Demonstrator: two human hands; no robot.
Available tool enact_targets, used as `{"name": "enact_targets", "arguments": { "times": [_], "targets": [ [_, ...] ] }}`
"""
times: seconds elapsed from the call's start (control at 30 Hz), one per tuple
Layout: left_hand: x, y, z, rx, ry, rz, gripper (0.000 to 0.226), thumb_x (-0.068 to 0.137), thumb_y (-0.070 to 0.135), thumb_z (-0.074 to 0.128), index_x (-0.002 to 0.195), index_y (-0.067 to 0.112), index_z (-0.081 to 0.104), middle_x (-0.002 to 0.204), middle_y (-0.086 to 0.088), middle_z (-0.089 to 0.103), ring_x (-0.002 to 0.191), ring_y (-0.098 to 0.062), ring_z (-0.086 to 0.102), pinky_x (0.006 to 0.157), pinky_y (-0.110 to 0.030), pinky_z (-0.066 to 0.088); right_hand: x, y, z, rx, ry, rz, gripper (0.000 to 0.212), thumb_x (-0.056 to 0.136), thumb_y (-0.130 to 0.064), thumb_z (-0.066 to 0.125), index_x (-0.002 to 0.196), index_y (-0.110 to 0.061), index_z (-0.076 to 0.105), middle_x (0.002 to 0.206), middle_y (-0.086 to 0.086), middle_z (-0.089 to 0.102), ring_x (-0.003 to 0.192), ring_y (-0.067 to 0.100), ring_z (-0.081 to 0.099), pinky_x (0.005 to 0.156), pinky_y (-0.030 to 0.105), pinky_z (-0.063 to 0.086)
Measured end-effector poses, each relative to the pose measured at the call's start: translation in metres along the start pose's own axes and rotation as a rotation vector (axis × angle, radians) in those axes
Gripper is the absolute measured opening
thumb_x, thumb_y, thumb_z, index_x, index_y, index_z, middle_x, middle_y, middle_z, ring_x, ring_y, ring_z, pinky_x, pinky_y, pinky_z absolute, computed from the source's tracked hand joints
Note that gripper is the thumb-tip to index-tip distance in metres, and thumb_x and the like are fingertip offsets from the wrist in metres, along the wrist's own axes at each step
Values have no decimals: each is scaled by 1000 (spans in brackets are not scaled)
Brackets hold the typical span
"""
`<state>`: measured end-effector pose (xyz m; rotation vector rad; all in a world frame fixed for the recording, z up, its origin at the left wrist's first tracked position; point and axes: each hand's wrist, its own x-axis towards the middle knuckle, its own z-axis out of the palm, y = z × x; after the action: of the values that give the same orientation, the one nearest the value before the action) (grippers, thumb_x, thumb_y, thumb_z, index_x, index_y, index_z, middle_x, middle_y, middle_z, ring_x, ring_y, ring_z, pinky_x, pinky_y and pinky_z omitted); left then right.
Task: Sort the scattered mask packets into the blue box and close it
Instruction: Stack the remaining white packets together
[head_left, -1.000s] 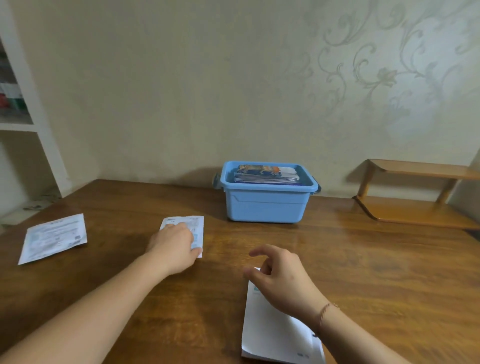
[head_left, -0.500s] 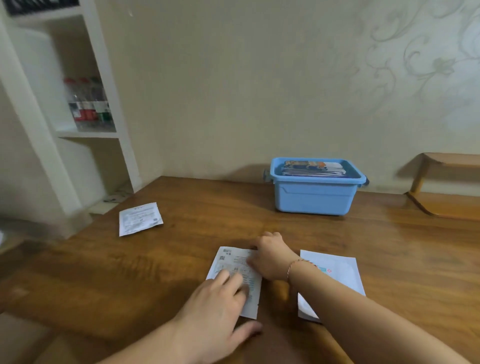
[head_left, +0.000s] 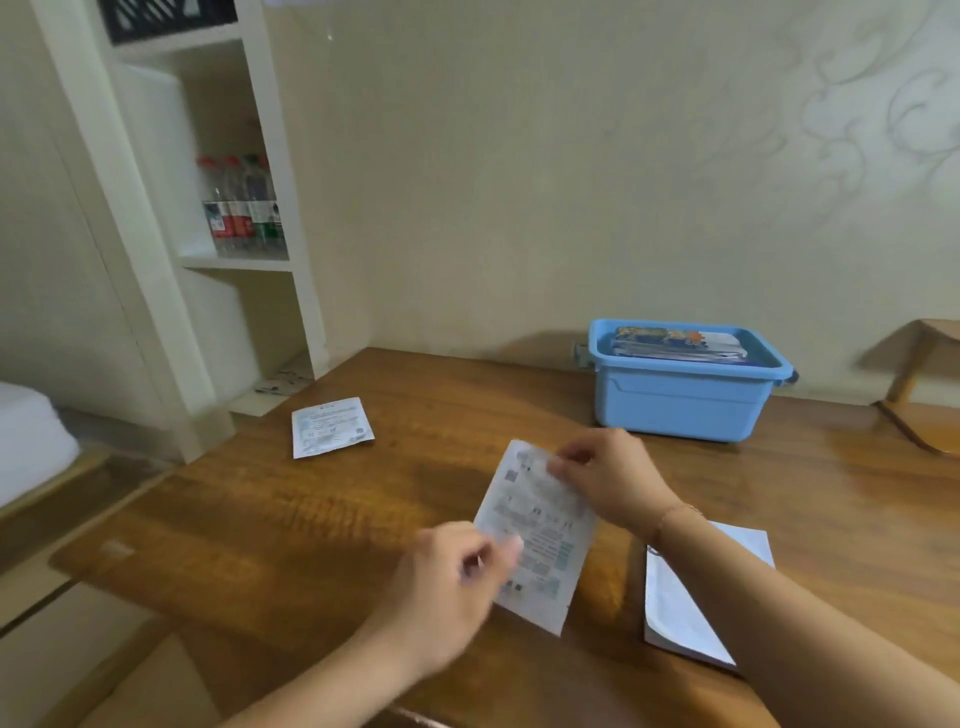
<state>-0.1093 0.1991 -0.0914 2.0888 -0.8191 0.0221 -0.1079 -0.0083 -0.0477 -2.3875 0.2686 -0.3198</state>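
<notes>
We see our right hand (head_left: 613, 480) and left hand (head_left: 452, 587) pinching a flat white printed mask packet (head_left: 540, 535), glossy wooden worktop (head_left: 311, 530), rectangular blue plastic box (head_left: 680, 400) stacked with packets

One head cam only, wide-angle, looking fwd & down across the brown wooden worktop (head_left: 322, 525) toward its far edge & wall; hands close, low in frame.
</notes>
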Motion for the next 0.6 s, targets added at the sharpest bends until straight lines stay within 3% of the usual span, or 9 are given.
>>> {"name": "enact_targets", "arguments": {
  "times": [0.03,0.1,0.17,0.23,0.3,0.4,0.47,0.53,0.6],
  "targets": [
    [9,2,-5,-257,2,-222,76,90,74,36,88,9,76,85,-1,75,75,-12,66,66,-25,50,-11,-4,-7,13,129,-93,8,90,-30,65,83,-28,68,81,-13,66,71,3,61,54,13,44],
    [29,2,-12,-831,-181,-640,86,92,73,31,105,-1,73,100,-20,75,85,-27,70,70,-32,53,-33,-7,-17,-106,396,-431,9,89,-30,66,81,-28,70,79,-15,67,68,5,62,55,20,49],
    [43,4,-15,-1217,-303,-815,88,89,73,37,119,-4,67,118,-27,67,100,-35,68,78,-39,57,-53,2,-18,-264,471,-801,9,89,-27,65,83,-25,72,86,-12,70,71,12,63,57,26,51],
    [55,9,-10,-1244,-292,-831,67,96,59,46,124,2,65,120,-23,68,103,-33,69,78,-41,58,-67,21,-13,-415,395,-1009,11,91,-23,63,88,-24,73,97,-11,71,77,18,64,57,28,51],
    [62,19,-1,-1131,-209,-841,35,100,34,52,124,10,63,112,-18,73,99,-31,72,76,-42,59,-72,38,-9,-518,314,-1058,8,91,-23,63,91,-24,72,101,-9,69,80,20,63,56,32,51],
    [70,23,15,-1042,-151,-794,22,100,15,53,120,13,63,104,-14,76,97,-30,73,81,-44,59,-79,55,-11,-396,297,-891,19,93,-38,62,88,-23,71,103,-10,69,91,17,61,67,29,53],
    [74,28,22,-1029,-187,-721,24,100,12,53,121,13,65,108,-13,75,102,-31,71,89,-47,56,-85,54,-26,-142,444,-528,22,90,-44,61,90,-24,71,103,-11,69,92,11,62,72,21,50],
    [81,42,31,-997,-234,-638,22,98,14,58,118,16,68,111,-10,74,108,-29,69,97,-49,52,-86,56,-50,140,474,-96,24,84,-39,67,103,-24,68,92,-8,73,74,6,65,60,21,49],
    [89,59,47,-916,-291,-555,20,96,19,62,114,18,71,110,-4,75,110,-24,68,97,-43,52,-88,67,-68,428,285,168,33,86,-24,70,118,-21,62,70,1,73,50,13,57,48,27,44]
  ]
}}
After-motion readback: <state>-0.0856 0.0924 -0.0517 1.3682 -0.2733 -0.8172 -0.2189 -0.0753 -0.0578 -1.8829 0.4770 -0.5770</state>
